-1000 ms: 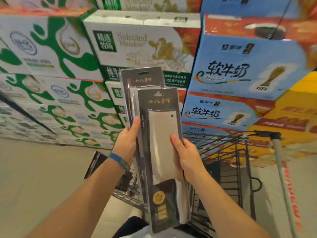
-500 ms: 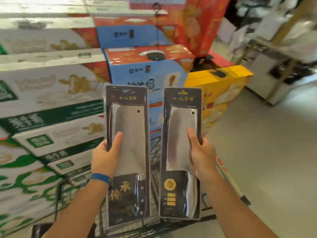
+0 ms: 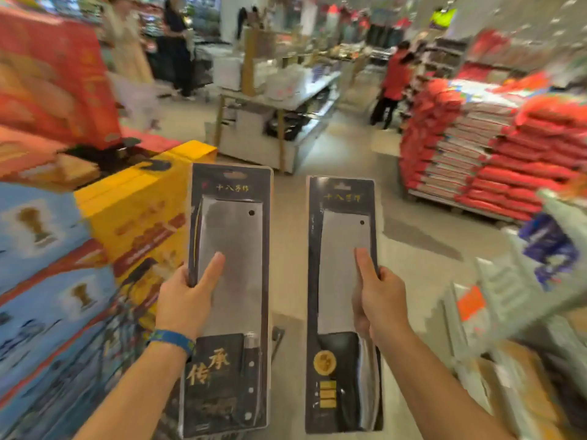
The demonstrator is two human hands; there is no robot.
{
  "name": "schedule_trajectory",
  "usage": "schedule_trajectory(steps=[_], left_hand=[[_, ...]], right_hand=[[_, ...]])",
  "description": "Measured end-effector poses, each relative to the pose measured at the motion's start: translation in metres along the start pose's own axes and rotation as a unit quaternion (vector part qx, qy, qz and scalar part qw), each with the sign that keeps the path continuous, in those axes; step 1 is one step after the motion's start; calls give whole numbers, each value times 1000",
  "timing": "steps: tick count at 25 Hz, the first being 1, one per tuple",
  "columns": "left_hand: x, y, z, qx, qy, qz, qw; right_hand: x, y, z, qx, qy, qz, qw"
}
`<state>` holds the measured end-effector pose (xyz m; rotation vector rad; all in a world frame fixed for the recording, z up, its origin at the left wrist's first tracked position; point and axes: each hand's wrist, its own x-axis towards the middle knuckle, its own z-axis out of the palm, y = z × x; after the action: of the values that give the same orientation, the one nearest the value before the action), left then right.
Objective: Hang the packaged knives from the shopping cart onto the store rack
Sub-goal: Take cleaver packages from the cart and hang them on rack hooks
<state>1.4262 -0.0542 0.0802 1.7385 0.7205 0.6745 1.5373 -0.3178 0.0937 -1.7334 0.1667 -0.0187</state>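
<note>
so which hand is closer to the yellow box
Left. The left hand grips a knife pack just right of the yellow box; the right hand holds the other pack further right, beyond the first.

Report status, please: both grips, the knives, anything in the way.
Left grip holds left knife pack upright. Right grip holds right knife pack upright, packs apart. Rack not made out; person in red far down aisle.

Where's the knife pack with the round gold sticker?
Head view, right of centre: the gold-sticker knife pack is upright in the right hand, beside the left hand's calligraphy pack.
</note>
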Motion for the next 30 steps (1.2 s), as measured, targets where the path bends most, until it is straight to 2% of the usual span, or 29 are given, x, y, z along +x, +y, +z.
schedule_trajectory(steps=[4,9,14,19,22,25,30], left_hand=[[-14,52,133,-4,-98,32,995],[-70,130,327,-55,-234,89,967],[-135,201,479,-77,-352,136,923],[-181,259,596,-108,-458,162,867],[-212,299,666,-142,-524,189,818],[-244,335,727,-179,-584,218,761],[-309,372,799,-188,-679,219,675]], right_hand=[[46,9,-119,19,103,-14,994],[115,14,-298,-3,243,-44,969],[148,17,-449,0,368,-32,929],[165,9,-540,8,458,-30,888],[169,-3,-583,-16,535,-47,843],[164,-20,-620,-27,620,-45,783],[142,-27,-659,-32,739,-33,672]])
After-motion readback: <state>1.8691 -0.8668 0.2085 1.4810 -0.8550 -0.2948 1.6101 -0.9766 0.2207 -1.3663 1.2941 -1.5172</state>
